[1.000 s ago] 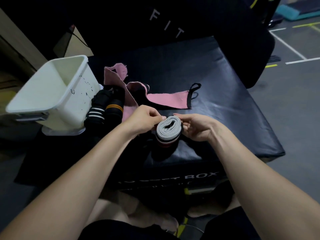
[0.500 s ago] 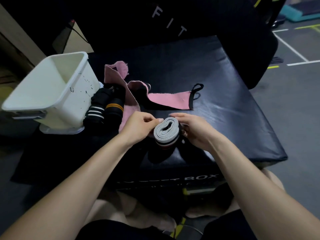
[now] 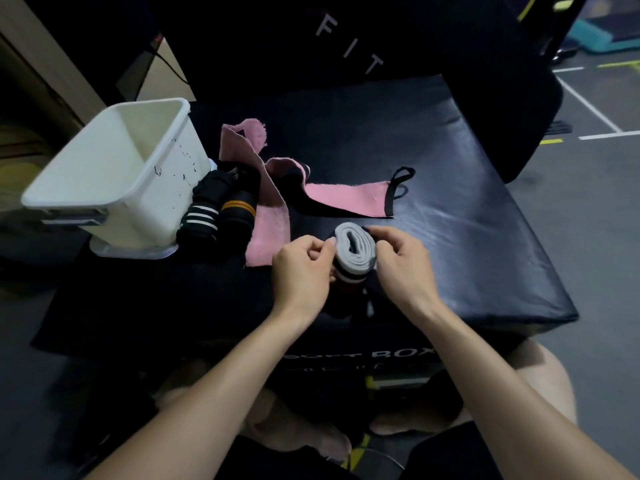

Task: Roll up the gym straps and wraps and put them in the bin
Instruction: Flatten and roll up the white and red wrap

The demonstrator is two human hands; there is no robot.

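A grey rolled wrap (image 3: pixel 355 252) stands on end near the front of the black soft box (image 3: pixel 467 244). My left hand (image 3: pixel 301 271) pinches its left side and my right hand (image 3: pixel 403 265) grips its right side, fingers curled over the top edge. Two unrolled pink wraps (image 3: pixel 346 199) lie spread behind it, one ending in a black loop. Two black rolled wraps (image 3: pixel 218 216), one white-striped and one orange-striped, lie against the white bin (image 3: pixel 114 174), which stands at the left and looks empty.
A tall black padded block with "FIT" lettering (image 3: pixel 346 46) rises behind the box. Grey gym floor with white lines (image 3: pixel 595 116) lies to the right. My knees show below the box's front edge.
Both hands and the grey roll have shifted slightly away from me on the box. The roll looks tighter and more upright, with my fingers now closer over its top.
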